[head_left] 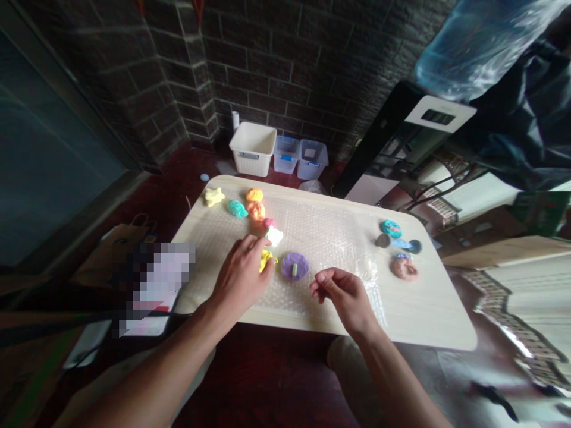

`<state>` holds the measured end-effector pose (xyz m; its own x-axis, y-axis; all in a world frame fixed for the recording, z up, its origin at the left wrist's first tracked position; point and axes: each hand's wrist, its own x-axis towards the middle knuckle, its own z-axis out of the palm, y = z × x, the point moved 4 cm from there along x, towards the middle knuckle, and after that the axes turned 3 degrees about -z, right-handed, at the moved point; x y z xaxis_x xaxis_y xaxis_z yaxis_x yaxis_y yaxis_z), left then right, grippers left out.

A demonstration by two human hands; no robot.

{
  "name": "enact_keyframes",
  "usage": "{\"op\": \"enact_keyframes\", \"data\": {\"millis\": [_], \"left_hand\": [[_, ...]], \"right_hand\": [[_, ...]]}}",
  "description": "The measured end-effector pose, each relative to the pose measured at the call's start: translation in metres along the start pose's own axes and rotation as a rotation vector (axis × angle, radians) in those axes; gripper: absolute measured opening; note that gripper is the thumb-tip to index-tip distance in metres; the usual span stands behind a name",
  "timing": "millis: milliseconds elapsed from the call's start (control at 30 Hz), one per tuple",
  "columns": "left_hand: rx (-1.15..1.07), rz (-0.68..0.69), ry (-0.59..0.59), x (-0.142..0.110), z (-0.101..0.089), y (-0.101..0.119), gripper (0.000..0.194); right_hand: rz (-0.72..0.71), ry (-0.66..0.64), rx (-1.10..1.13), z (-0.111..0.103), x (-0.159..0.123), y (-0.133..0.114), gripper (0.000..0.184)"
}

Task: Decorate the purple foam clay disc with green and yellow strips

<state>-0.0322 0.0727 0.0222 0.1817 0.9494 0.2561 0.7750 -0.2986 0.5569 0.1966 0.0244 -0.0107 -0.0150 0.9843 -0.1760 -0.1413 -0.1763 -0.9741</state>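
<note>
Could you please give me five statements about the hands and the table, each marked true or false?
1. The left hand is at a yellow piece. True.
2. A purple disc lies on the bubble wrap, between the left hand and the right hand. True.
3. The right hand rests on the purple disc. False: it is apart from the disc, to its right.
4. A white tub stands on the floor beyond the table. True.
5. The bubble wrap covers the whole table. False: the table's right end is outside it.
</note>
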Motion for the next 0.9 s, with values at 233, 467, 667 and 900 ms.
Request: {"op": "enact_keyframes", "data": {"millis": [233,467,667,900], "left_hand": [[-0.142,0.043,0.075,0.002,-0.007,0.007,0.016],[-0.242,0.057,0.067,0.000,-0.004,0.012,0.014],[-0.278,0.075,0.061,-0.003,-0.002,0.016,0.013],[-0.314,0.084,0.040,-0.005,0.001,0.017,0.012]], "right_hand": [[0.018,-0.012,0.059,0.001,0.000,-0.002,0.032],[0.049,-0.020,0.122,0.001,-0.002,0.000,0.034],[0.025,0.028,0.107,-0.004,0.000,0.001,0.033],[-0.012,0.104,0.022,-0.011,0.001,-0.002,0.032]]}}
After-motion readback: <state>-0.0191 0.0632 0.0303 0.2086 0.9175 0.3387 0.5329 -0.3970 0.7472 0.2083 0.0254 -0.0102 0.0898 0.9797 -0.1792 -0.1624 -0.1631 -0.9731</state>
